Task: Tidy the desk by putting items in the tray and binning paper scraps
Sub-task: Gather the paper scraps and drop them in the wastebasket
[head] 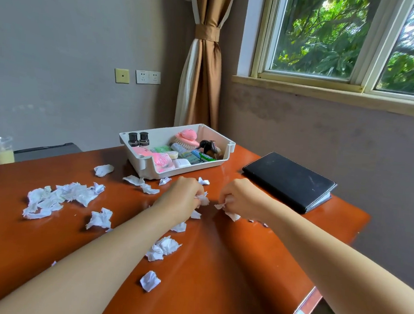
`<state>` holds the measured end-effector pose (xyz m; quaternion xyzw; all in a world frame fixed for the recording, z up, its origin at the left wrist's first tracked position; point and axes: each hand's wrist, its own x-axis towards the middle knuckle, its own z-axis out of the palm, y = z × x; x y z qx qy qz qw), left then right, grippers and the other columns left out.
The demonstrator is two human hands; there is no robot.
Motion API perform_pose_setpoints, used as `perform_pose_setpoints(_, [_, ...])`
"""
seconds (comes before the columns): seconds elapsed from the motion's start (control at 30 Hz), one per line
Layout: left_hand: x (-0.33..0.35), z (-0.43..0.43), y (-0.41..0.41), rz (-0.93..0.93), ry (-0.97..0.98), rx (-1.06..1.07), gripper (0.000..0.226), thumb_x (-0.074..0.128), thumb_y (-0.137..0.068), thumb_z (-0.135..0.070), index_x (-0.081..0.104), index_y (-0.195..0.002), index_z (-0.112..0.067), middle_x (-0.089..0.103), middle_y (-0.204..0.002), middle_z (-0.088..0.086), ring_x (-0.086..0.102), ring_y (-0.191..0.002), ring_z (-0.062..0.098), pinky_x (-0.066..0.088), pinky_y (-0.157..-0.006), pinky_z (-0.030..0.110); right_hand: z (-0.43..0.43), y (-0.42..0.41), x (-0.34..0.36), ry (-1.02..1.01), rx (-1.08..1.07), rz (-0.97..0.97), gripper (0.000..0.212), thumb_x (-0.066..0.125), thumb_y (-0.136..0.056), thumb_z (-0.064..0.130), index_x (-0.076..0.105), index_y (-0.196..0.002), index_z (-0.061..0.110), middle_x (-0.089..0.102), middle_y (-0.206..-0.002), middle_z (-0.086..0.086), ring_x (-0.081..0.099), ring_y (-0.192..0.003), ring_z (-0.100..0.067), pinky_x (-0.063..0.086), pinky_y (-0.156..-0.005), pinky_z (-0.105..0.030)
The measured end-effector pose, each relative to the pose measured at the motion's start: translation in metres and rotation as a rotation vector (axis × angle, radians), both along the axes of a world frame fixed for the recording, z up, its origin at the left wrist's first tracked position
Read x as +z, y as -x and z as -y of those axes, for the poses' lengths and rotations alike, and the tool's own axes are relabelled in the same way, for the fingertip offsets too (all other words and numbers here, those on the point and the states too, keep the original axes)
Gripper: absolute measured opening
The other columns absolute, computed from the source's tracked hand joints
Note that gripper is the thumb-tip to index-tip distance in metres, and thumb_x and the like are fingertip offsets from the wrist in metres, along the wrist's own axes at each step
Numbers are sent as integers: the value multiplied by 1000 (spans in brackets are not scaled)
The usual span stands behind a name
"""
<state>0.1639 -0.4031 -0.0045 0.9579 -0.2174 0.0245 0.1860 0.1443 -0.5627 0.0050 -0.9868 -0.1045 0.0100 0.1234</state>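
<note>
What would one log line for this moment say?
phase: gathering paper | left hand: grips left scrap | right hand: grips right scrap | tray: filled | desk: many loose scraps | bin: unseen

No words or numbers can be read. The tubes and packs (202, 156) in the white tray (136, 162), just past the left hand (185, 194) and right hand (242, 199), have print on them, but it is too small and blurry. The paper scraps (61, 195) left of the hands show only faint marks.
</note>
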Motion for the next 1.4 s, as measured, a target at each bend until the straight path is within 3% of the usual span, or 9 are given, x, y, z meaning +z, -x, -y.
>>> perform_pose_setpoints(0.13, [11, -5, 2, 28, 137, -11, 13, 60, -88, -13, 72, -84, -10, 62, -87, 6, 56, -83, 20, 42, -67, 27, 1, 4, 17, -13, -6, 60, 18, 57, -87, 5, 72, -98, 7, 60, -86, -2, 50, -70, -10, 31, -47, -5])
perform_pose_setpoints(0.4, [46, 0, 24, 57, 180, -91, 15, 66, -87, -23, 73, -97, -13, 68, -97, 4, 59, -88, 18, 48, -72, 29, 15, 32, 61, -106, -61, 209, 16, 67, -81, 8, 73, -96, 11, 64, -93, -3, 55, -83, -15, 43, -63, -18])
perform_pose_setpoints(0.57, [65, 17, 67, 21, 186, -218, 14, 67, -86, -23, 73, -80, -13, 70, -84, 7, 62, -84, 20, 53, -78, 39, 37, 81, 78, -106, -98, 260, 13, 69, -78, 8, 74, -87, 17, 60, -78, 5, 49, -65, -5, 36, -51, -3])
perform_pose_setpoints(0.73, [71, 43, 121, -21, 190, -352, 34, 67, -85, -23, 58, -52, -25, 65, -71, 2, 59, -77, 17, 48, -74, 37, 61, 141, 76, -90, -183, 232, 16, 64, -77, 7, 73, -84, 18, 63, -74, 4, 54, -70, -13, 40, -57, -16])
perform_pose_setpoints(0.93, [40, 85, 168, -134, 149, -492, 37, 68, -84, -20, 55, -49, -20, 50, -53, -2, 46, -57, 9, 35, -59, 20, 91, 208, 46, -101, -270, 168, 12, 66, -77, 8, 74, -84, 14, 69, -85, -3, 58, -77, -15, 45, -62, -19])
perform_pose_setpoints(1.0, [25, 100, 180, -195, 133, -527, 38, 68, -85, -21, 53, -50, -18, 43, -53, -4, 41, -58, 11, 32, -64, 20, 99, 227, 28, -120, -296, 121, 13, 66, -77, 7, 74, -82, 16, 69, -85, -2, 60, -78, -16, 50, -68, -27])
perform_pose_setpoints(1.13, [-13, 126, 198, -281, 69, -573, 28, 69, -84, -25, 63, -59, -14, 56, -60, 0, 47, -58, 10, 40, -59, 24, 119, 255, -14, -141, -357, 38, 18, 64, -74, 2, 73, -80, 16, 66, -76, 4, 52, -65, -1, 40, -58, -8])
perform_pose_setpoints(1.27, [-62, 143, 210, -329, -60, -559, 44, 66, -86, -17, 45, -48, -24, 42, -57, -5, 43, -60, 15, 36, -58, 25, 130, 272, -55, -186, -414, -75, 16, 62, -76, 1, 73, -80, 12, 57, -60, 14, 47, -58, 5, 39, -56, -3])
perform_pose_setpoints(1.4, [-115, 152, 209, -396, -110, -509, 39, 65, -86, -17, 47, -52, -14, 43, -60, 1, 37, -58, 20, 34, -56, 27, 134, 270, -104, -256, -473, -174, 18, 60, -70, -2, 71, -71, 12, 69, -67, -2, 57, -62, -9, 41, -52, -13])
